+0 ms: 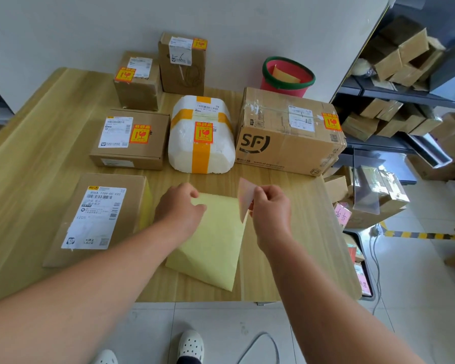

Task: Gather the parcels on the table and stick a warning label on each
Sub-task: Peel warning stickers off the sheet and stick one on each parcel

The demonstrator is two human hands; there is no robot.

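You are peeling a warning label (245,195) off the yellow backing sheet (213,245) near the table's (286,258) front edge. Your right hand (269,208) is pinching the freed label while your left hand (180,206) is gripping the sheet's top edge. The foam parcel (201,153) is already wearing one. The brown box (100,219) just left of the sheet is lying bare, so the label is probably heading there, to be pressed flat on open cardboard.
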